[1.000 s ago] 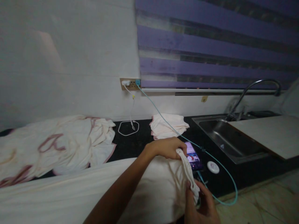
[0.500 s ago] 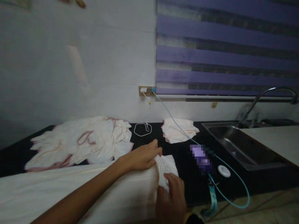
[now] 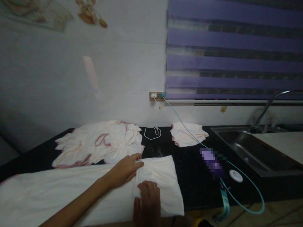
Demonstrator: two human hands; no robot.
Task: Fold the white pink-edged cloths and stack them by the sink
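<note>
A long white cloth lies along the front of the black countertop, its right end turned back over itself as a flap. My left hand reaches across the cloth with its fingers closed on the far part of the flap's bunched edge. Nearer to me, my right hand pinches the same edge between thumb and fingers. The gathered layers show between the two hands.
Behind lies a heap of white cloths with pink edging. A smaller folded cloth rests near the wall. To the right are a blurred purple phone-like item on a teal cable, a round white object and a sink.
Both hands have moved left along the cloth, drawing the turned-back edge with them. The flap is now much wider. The view has shifted slightly left and up.
</note>
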